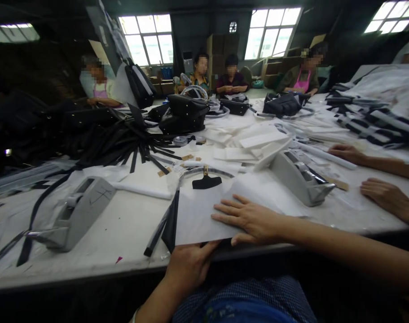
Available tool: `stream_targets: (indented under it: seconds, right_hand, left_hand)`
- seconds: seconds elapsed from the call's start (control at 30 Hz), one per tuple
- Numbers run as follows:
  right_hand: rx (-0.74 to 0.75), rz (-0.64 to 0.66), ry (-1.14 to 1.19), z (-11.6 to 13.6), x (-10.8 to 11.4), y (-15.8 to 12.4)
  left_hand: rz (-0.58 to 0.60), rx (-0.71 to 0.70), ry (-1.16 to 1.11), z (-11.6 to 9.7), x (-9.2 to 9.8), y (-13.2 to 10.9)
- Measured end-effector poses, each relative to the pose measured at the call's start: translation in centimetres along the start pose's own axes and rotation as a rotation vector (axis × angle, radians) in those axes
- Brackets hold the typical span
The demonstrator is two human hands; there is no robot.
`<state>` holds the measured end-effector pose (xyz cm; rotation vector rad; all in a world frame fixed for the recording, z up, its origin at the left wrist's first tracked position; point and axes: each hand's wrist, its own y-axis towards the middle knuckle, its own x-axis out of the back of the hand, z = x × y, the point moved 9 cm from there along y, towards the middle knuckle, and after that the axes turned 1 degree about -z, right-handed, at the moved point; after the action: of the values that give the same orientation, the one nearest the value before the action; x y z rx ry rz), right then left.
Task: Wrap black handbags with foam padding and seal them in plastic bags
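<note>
A black handbag [169,220] lies on the table before me, mostly covered by a sheet of white paper [194,217]. Its dark flap with a gold clasp [207,181] shows beyond the paper's far edge, beside a wrapped handle [217,170]. My right hand [248,220] rests flat on the paper, fingers spread. At the near edge my left hand [191,264] grips the bag, its thumb side along the edge; part of its fingers is hidden underneath. A wrapped strap [157,231] hangs off the bag's left side.
Grey tape dispensers stand to the left [86,211] and right [296,179]. Behind lie white paper pieces [244,143], black strips [113,143] and finished-looking black bags [186,112]. A co-worker's hands [388,197] rest at the right; several people sit across the table.
</note>
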<state>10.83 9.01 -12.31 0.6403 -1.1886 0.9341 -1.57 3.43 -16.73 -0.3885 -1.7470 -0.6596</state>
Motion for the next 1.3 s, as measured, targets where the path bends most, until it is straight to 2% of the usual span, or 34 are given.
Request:
stream_targets:
  seconds: [0.1, 0.23, 0.33, 0.4, 0.5, 0.57, 0.63, 0.7, 0.77, 0.83, 0.9, 1.0, 1.17, 1.3]
  right_hand:
    - [0.057, 0.0, 0.021, 0.4, -0.7, 0.5]
    - [0.061, -0.019, 0.022, 0.4, -2.1, 0.5]
    - [0.055, -0.052, 0.023, 0.2, -2.7, 0.2]
    - [0.062, -0.078, 0.024, 0.2, -2.8, 0.1]
    - [0.076, -0.107, 0.025, 0.3, -2.7, 0.1]
    - [0.081, -0.121, 0.026, 0.6, -2.6, 0.2]
    - [0.079, -0.137, 0.029, 0.8, -2.4, 0.2]
    - [0.071, -0.149, 0.037, 0.9, -2.1, 0.2]
    - [0.068, -0.146, 0.063, 0.8, -2.0, 0.2]
    - [0.066, -0.167, 0.128, 0.5, -1.8, 0.2]
    - [0.017, -0.245, 0.217, -0.3, -1.4, 0.3]
    - [-0.093, -0.341, 0.218, -1.2, -1.2, 0.5]
    - [-0.116, -0.271, -0.074, 0.6, -1.1, 1.9]
    - [-0.07, -0.206, -0.133, 1.4, -0.5, 2.9]
  left_hand:
    - [-0.045, -0.038, 0.052, -0.3, -0.1, 0.0]
    - [-0.098, -0.099, 0.14, -0.6, -0.4, -0.4]
    - [-0.098, -0.104, 0.168, -1.0, 0.2, -1.3]
    - [-0.099, -0.071, 0.154, -1.7, 2.0, -2.0]
    - [-0.214, -0.078, 0.044, -4.0, 7.3, -2.2]
    - [-0.28, -0.102, -0.09, -5.2, 10.5, -1.1]
    - [-0.303, -0.086, -0.162, -4.7, 11.7, 1.0]
    - [-0.268, -0.064, -0.085, -3.0, 10.6, 3.2]
    - [-0.2, -0.087, 0.053, -1.0, 8.1, 4.6]
    - [-0.12, -0.077, 0.107, 1.2, 5.4, 4.9]
    - [-0.083, -0.069, 0.13, 2.6, 3.8, 4.2]
    - [-0.057, -0.072, 0.148, 3.0, 3.0, 3.1]
    - [-0.017, -0.067, 0.181, 3.2, 2.9, 2.6]
    - [-0.014, -0.045, 0.233, 2.8, 3.3, 2.8]
